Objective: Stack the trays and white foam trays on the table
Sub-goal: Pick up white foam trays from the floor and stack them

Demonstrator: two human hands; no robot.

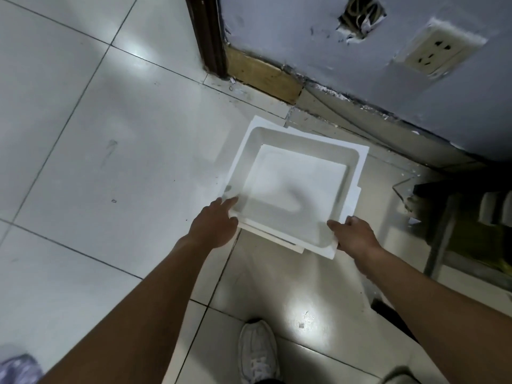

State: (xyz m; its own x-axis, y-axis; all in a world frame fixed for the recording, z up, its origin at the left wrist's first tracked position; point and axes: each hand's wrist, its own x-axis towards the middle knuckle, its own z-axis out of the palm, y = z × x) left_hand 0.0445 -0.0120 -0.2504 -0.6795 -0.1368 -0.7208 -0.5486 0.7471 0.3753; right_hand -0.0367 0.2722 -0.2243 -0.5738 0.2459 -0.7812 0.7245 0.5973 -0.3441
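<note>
Dim indoor light; glare patches on floor (83,151) at 10 and 6 o'clock; soft blur, wide-angle edge bending.

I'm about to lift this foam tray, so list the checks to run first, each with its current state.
1. Grip of the right hand on the top foam tray, near-right corner: ok.
2. Grip of the left hand, near-left corner: cannot tell; fingers lie on the rim.
3. Alignment with the lower foam pieces: not ok; their edges stick out.
4. Table in sight: not ok; only tiled floor shows.
5. Gap between shoe and stack: ok.
</note>
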